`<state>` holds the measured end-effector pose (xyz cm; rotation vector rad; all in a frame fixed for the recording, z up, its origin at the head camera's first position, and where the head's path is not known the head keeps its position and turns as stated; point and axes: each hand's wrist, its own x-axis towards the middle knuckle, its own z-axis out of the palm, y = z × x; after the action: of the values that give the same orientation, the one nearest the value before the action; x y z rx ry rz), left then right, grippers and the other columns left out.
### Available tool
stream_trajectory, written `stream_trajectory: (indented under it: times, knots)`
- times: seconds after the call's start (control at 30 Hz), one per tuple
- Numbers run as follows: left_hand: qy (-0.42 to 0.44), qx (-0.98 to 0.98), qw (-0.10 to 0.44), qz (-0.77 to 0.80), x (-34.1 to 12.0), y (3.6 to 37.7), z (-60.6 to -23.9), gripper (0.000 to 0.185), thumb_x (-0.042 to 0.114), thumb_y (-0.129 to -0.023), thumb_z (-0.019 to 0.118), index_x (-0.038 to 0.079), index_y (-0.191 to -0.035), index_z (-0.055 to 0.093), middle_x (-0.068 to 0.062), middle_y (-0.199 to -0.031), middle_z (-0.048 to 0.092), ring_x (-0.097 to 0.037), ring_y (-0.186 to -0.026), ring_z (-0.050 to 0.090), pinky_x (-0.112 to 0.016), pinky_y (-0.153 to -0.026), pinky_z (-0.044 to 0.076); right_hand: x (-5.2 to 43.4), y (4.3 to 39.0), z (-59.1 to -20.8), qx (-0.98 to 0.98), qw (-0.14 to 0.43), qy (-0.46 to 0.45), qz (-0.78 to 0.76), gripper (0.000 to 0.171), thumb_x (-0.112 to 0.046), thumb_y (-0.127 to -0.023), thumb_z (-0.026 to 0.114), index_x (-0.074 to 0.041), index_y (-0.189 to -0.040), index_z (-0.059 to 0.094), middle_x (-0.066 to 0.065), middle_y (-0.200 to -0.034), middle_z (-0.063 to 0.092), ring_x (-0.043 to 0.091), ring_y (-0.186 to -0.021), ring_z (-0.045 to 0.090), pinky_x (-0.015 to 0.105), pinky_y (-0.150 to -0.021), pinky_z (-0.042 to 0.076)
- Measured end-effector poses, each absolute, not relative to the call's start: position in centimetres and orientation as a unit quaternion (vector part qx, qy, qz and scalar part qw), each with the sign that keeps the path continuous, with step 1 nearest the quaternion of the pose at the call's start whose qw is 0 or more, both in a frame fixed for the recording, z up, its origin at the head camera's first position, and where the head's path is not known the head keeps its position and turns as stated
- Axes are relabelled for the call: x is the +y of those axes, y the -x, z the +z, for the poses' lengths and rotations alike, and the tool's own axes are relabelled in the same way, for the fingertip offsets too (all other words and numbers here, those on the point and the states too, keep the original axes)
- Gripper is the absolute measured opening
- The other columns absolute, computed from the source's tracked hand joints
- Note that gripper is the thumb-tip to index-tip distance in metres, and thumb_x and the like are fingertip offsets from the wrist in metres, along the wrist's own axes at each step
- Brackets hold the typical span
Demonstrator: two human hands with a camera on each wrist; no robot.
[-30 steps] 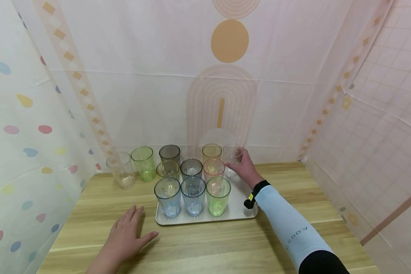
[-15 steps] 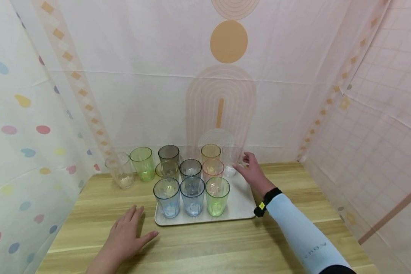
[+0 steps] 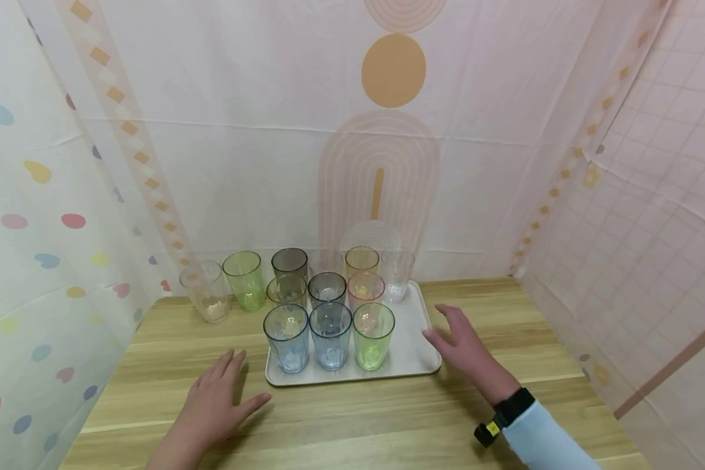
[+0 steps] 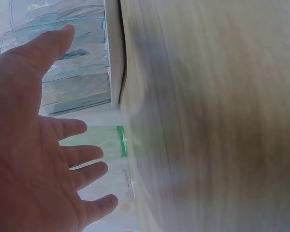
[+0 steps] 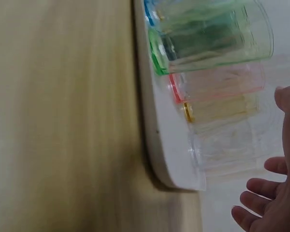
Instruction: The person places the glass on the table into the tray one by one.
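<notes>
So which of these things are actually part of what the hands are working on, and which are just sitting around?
In hand:
white tray, beside the right hand
clear cup at the tray's back right corner
other coloured cups on the tray, such as the front green cup
left hand, flat on the table

Just lying about:
green cup and clear cup off the tray
patterned backdrop

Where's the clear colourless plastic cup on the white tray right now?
In the head view, the clear colourless plastic cup stands at the far right corner of the white tray, right of the amber cup; neither hand touches it.
</notes>
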<state>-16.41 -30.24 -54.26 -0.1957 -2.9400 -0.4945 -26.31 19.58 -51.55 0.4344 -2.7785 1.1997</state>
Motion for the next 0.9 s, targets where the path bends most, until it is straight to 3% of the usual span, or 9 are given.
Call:
stream_trajectory:
  times: [0.33, 0.57, 0.73, 0.9]
  knots:
    - [0.067, -0.981, 0.084, -0.16, -30.2, 15.9, -53.5, 0.109, 0.071, -0.092, 0.079, -0.005, -0.163, 0.044, -0.041, -0.163, 0.041, -0.068, -0.141, 0.046, -0.087, -0.108, 0.039, 20.2, 20.4, -53.0, -0.93, 0.108, -0.219, 0.275, 0.074, -0.038, -0.103, 0.081, 0.002, -0.159, 0.052, 0.021, -0.157, 0.057, 0.044, -0.148, 0.051, 0.065, -0.121, 0.044]
    - [0.066, -0.98, 0.082, -0.171, -30.5, 15.3, -53.4, 0.108, 0.069, -0.094, 0.079, -0.006, -0.162, 0.044, -0.041, -0.163, 0.042, -0.068, -0.141, 0.046, -0.087, -0.109, 0.039, 20.3, 18.3, -53.6, -0.94, 0.096, -0.214, 0.248, 0.08, -0.045, -0.103, 0.079, 0.0, -0.162, 0.049, 0.019, -0.157, 0.057, 0.041, -0.146, 0.054, 0.063, -0.119, 0.047]
    - [0.007, -0.952, 0.081, -0.296, -32.6, 16.6, -53.0, 0.085, 0.058, -0.105, 0.072, -0.003, -0.16, 0.049, -0.036, -0.157, 0.052, -0.062, -0.139, 0.053, -0.081, -0.11, 0.042, 20.2, 17.8, -53.8, -0.941, 0.093, -0.211, 0.248, 0.081, -0.049, -0.105, 0.076, 0.0, -0.163, 0.048, 0.018, -0.158, 0.056, 0.041, -0.146, 0.053, 0.063, -0.118, 0.048]
    - [-0.127, -0.886, 0.141, -0.423, -36.4, 20.7, -53.7, 0.06, 0.046, -0.111, 0.067, -0.001, -0.148, 0.06, -0.026, -0.143, 0.065, -0.042, -0.131, 0.062, -0.057, -0.107, 0.052, 19.9, 17.4, -53.7, -0.94, 0.086, -0.205, 0.257, 0.08, -0.048, -0.103, 0.079, -0.002, -0.162, 0.05, 0.019, -0.159, 0.056, 0.041, -0.147, 0.053, 0.063, -0.118, 0.048]
